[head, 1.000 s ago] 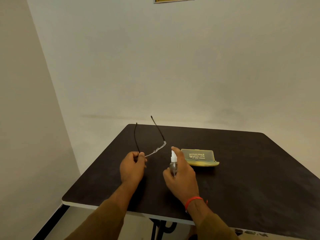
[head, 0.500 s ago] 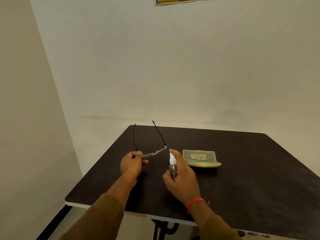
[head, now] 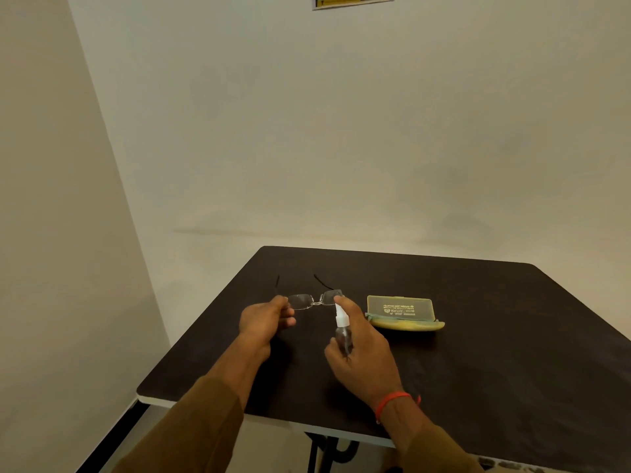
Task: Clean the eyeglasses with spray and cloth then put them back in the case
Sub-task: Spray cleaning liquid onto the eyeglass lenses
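Note:
Rimless eyeglasses with thin black temples are held above the dark table, lenses facing me, temples pointing away. My left hand pinches their left end. My right hand grips a small spray bottle with a white nozzle, index finger on top, the nozzle close to the right lens. A yellow-green eyeglass case lies on the table to the right of my hands, its translucent lid raised. No cloth is visible.
The table stands in a corner of pale walls, its left edge and near edge close to my arms. A poster strip hangs high on the far wall. Black table legs show below.
The glasses have tilted down, from temples sticking up to lenses facing me at a lower height. The spray bottle nozzle has moved up close to the right lens.

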